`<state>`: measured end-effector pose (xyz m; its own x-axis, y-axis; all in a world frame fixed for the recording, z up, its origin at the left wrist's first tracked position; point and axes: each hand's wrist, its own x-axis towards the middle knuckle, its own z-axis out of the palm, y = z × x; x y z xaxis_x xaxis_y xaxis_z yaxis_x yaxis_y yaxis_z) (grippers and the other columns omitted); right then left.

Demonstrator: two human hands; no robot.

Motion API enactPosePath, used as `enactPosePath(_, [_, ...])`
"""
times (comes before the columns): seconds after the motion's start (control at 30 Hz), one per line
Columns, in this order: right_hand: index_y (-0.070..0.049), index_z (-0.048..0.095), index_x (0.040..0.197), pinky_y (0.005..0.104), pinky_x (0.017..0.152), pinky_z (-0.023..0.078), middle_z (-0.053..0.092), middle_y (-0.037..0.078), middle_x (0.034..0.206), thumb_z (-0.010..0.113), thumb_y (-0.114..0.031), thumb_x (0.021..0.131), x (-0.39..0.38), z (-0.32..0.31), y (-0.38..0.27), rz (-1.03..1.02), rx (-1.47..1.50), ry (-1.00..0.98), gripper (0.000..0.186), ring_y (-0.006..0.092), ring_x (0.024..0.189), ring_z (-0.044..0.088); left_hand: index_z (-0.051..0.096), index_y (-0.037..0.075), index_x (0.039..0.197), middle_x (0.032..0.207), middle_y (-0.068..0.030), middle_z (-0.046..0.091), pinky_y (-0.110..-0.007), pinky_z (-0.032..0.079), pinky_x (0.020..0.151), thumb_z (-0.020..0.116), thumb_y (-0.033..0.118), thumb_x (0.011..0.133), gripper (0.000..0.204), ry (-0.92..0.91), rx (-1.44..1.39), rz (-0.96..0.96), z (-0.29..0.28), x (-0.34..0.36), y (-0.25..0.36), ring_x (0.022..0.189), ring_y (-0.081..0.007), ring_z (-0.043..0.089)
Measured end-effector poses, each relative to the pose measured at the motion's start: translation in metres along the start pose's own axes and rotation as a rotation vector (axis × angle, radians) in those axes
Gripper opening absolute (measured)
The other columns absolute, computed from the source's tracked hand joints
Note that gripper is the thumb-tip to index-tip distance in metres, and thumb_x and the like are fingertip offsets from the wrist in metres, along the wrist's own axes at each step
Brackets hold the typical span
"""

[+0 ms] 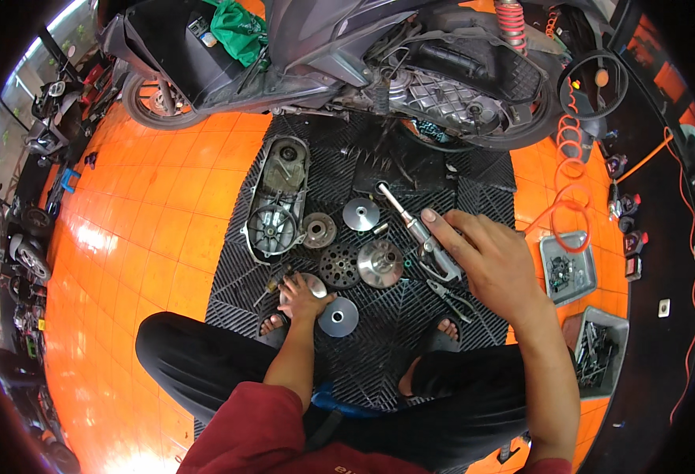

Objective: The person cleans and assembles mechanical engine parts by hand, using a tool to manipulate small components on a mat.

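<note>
Few pale letters (348, 468) on red shirt (241, 423), cut by edge.

we wear a maroon, short-sleeved fabric shirt (244, 423) with pale lettering (348, 469) on the front, loose black cloth trousers (213, 347) and dark grey, open-toed sandals (447, 342); our left hand (301, 297) and right hand (502, 265) are bare.

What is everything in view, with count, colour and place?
Scooter: one, dark, top
Bundle: one, green, on scooter
Mat: one, black, centre
Floor: one, orange, around mat
Metal cover: one, silver, mat's left
Round parts: at least six, silver and dark, mid-mat
Pliers: one, dark, mat's right
Trays: two, grey, right
Coiled hose: one, orange, right
Motorbikes: several, mixed colours, left
Tool: one, silver, in right hand
Left hand: one, bare, on round part
Right hand: one, bare, around tool
Legs: two, black trousers, bottom
</note>
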<state>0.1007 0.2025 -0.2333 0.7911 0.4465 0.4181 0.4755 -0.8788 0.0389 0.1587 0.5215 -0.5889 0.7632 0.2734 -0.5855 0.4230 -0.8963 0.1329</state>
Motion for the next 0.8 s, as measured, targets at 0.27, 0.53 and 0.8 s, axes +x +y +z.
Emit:
enactPosePath(0.27, [-0.015, 0.047, 0.153, 0.0348, 0.075, 0.062, 0.058, 0.007, 0.118, 0.06, -0.009, 0.086, -0.004, -0.003, 0.002, 0.087, -0.019, -0.147, 0.069, 0.0237, 0.107, 0.062, 0.007, 0.02, 0.168, 0.169, -0.0305, 0.006, -0.072, 0.021, 0.115, 0.088, 0.073, 0.055, 0.149, -0.001, -0.212, -0.116, 0.004, 0.023, -0.015, 0.157, -0.0483, 0.007])
enactPosePath(0.53, [-0.008, 0.061, 0.127, 0.0358, 0.09, 0.058, 0.062, 0.01, 0.114, 0.06, -0.011, 0.087, 0.013, 0.009, -0.01, -0.097, -0.048, -0.03, 0.041, 0.0308, 0.129, 0.055, 0.013, 0.013, 0.166, 0.166, -0.0307, 0.01, -0.063, 0.025, 0.121, 0.089, 0.068, 0.058, 0.143, 0.037, -0.63, -0.145, -0.007, 0.036, -0.055, 0.154, -0.0496, 0.014])
enactPosePath(0.8, [-0.007, 0.05, 0.143, 0.0437, 0.095, 0.053, 0.065, 0.02, 0.129, 0.071, -0.02, 0.09, 0.019, -0.017, -0.036, 0.059, 0.433, -0.19, 0.058, 0.0361, 0.122, 0.064, 0.042, 0.012, 0.156, 0.153, -0.0146, 0.051, -0.055, 0.039, 0.116, 0.051, 0.078, 0.091, 0.092, -0.519, -1.866, 0.524, -0.071, -0.02, 0.008, 0.138, -0.0382, 0.05])
